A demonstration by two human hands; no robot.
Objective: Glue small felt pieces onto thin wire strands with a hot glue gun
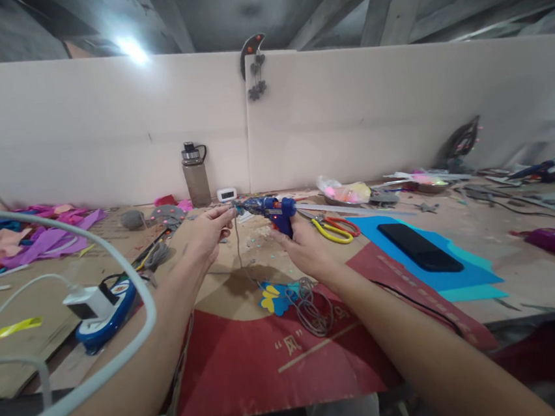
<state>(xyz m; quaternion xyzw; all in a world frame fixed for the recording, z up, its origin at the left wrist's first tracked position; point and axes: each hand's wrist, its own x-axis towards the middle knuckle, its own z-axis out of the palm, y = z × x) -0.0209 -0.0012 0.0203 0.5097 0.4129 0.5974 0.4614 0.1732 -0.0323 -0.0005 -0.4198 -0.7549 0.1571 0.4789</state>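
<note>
A blue glue gun [280, 213] is gripped in my right hand [301, 241], its nozzle pointing left. My left hand [215, 230] pinches a small dark piece at the nozzle, too small to make out. From that piece a grey cord [238, 244] hangs down to the cardboard. The cord runs to a loose coil [313, 309] lying on the red printed part of the cardboard [253, 367]. Beside the coil lies a blue shape with yellow parts [274, 298]. Both hands are close together, level with the far part of the table.
Yellow-handled scissors [332, 230] and a black phone [419, 246] on blue sheets [475, 273] lie right. A power strip [106, 316], a white cable [147, 305] and coloured scraps [59, 239] are left. A bottle [197, 180] stands at the back.
</note>
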